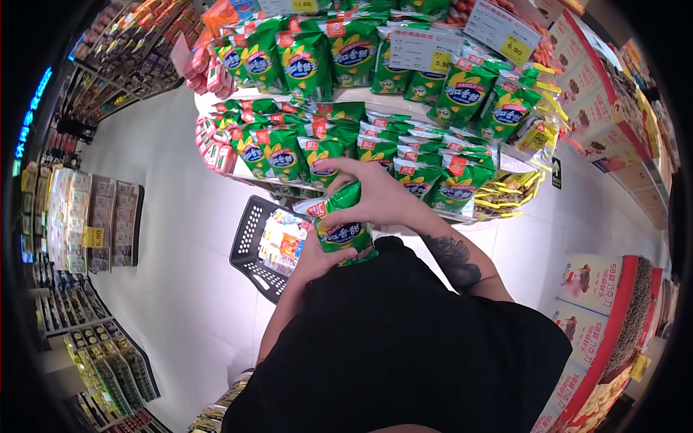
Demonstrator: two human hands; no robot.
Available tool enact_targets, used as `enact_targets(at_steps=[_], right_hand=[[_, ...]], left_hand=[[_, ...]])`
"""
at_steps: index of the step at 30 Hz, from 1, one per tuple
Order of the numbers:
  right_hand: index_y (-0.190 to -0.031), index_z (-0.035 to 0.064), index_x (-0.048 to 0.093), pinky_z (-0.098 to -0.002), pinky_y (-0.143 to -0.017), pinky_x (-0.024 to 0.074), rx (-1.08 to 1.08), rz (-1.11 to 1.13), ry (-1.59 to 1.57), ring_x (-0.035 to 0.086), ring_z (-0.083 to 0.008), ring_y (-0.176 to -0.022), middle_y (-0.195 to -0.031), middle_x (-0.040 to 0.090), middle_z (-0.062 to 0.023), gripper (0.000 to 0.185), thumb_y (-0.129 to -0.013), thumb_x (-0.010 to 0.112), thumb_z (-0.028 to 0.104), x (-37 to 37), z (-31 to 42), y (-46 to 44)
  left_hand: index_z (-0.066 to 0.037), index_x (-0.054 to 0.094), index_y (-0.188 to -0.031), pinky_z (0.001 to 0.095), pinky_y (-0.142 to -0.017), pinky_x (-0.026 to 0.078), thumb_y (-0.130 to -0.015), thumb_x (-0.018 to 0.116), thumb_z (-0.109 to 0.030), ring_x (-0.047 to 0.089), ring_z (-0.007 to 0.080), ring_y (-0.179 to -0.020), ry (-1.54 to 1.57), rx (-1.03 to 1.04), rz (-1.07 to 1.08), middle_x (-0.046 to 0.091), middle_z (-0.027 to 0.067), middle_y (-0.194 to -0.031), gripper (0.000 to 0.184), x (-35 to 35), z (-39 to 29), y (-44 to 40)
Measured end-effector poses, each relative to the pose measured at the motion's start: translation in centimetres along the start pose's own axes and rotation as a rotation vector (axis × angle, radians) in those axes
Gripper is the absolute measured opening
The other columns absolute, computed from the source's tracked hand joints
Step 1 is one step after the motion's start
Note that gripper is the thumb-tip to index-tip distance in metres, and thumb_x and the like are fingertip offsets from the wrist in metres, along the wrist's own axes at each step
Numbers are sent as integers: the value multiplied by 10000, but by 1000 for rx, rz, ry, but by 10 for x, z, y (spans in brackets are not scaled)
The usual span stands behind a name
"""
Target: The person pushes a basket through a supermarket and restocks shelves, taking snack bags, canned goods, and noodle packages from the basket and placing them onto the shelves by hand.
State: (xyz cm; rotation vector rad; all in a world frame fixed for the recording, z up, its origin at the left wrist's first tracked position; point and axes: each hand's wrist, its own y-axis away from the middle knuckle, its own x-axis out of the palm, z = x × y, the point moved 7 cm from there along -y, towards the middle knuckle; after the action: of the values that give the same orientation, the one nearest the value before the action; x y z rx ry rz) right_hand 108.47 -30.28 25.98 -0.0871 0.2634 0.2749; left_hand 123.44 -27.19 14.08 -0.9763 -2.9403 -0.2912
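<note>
A green snack bag (348,235) with a red logo and dark blue lettering is held in front of my chest, its top tilted toward the shelf. My left hand (316,257) grips its lower left side, thumb across the front. Over the upper part curves my right hand (379,193), a lower finger or thumb pressed on the bag's front and another finger reaching past its top edge. Just beyond stand rows of matching green bags (281,155) on the lower shelf tier, with more green bags (303,61) on the tier above.
A black shopping basket (254,216) holding packaged goods sits on the floor to my left. Price signs (422,49) hang over the upper tier. Pink packs (215,144) and yellow-edged bags (509,193) flank the display. Stacked cartons (588,281) stand at the right.
</note>
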Motion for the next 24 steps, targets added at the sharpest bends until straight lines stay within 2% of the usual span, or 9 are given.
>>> enact_targets(at_steps=[2,4,7,13,18,19,21,23,24], right_hand=[[-1272,66,605,-358,-840,530,63,20,138,689,-201,-899,-1001,709,-114,704,-664,887,282,-18,6,12],[-1174,44,668,-367,-837,533,-76,84,443,702,-257,-902,-1007,718,-135,630,-638,884,296,-26,2,17],[-1123,24,686,-375,-827,531,-82,92,471,690,-300,-920,-1035,713,-144,583,-638,870,292,-42,11,23],[-1058,11,693,-403,-711,518,-165,133,609,669,-331,-802,-889,701,-146,448,-676,818,210,-53,12,23],[-851,10,657,-469,-674,475,-170,63,617,621,-397,-756,-731,624,-182,279,-664,777,178,-91,37,18],[-840,8,647,-464,-665,466,-156,30,621,613,-399,-751,-729,618,-189,279,-664,783,177,-102,46,18],[-835,4,641,-445,-655,468,-273,-49,602,608,-389,-733,-707,607,-186,269,-669,785,159,-128,62,15],[-851,-4,644,-417,-651,481,-28,-150,692,635,-350,-763,-783,651,-173,260,-691,786,144,-177,72,5],[-884,-20,648,-356,-594,485,-169,-215,793,635,-241,-671,-713,640,-131,228,-726,768,93,-194,81,1]], left_hand=[[-5,523,-1277,328,-917,502,-746,845,-126,635,163,-1031,-59,19,46,656,89,-1146,633,10,-17,-5],[-10,597,-1213,314,-873,509,-767,830,-115,647,139,-983,-49,28,73,692,64,-1068,514,13,-22,-13],[-1,672,-1108,288,-801,517,-776,822,-91,658,116,-891,-109,-89,165,718,42,-974,375,21,-17,-22],[5,660,-1113,288,-810,517,-748,848,-115,649,104,-909,-172,-61,194,718,57,-985,428,37,-24,-33],[19,695,-1009,277,-762,519,-745,842,-114,648,92,-838,-208,-7,81,723,61,-908,330,36,-14,-39],[19,717,-913,273,-680,508,-826,768,-131,641,86,-733,-316,-28,84,722,59,-811,180,37,-20,-39],[18,721,-888,271,-645,494,-866,720,-143,631,87,-691,-314,-29,89,718,57,-781,163,28,-5,-37],[20,727,-852,258,-604,467,-950,608,-180,620,95,-646,-405,-1,88,714,51,-748,252,22,8,-32],[20,727,-852,258,-604,467,-950,608,-180,620,95,-646,-403,-2,87,714,51,-748,252,20,13,-30]])
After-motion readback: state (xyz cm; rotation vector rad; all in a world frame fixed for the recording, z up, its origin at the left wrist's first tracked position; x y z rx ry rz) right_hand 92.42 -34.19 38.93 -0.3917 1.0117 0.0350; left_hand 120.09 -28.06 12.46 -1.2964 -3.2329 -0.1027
